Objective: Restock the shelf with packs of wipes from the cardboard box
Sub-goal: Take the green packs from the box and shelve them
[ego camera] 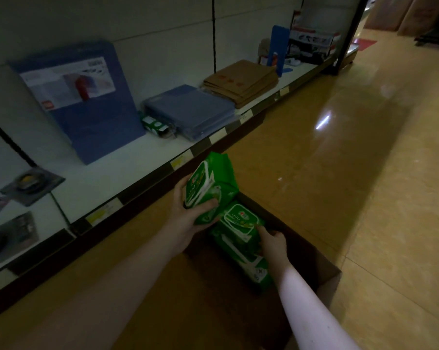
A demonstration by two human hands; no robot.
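One green pack (213, 184) gripped in left hand (186, 215), right hand (274, 245) curled on second pack (239, 221) in cardboard box (327, 286) at five o'clock, shelf (127, 168) at ten o'clock.

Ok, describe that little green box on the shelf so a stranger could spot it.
On the shelf, find the large blue board leaning against the back wall. Just right of its foot, before the flat blue stack, lies a small green-and-white box. It is the only green thing on the shelf.
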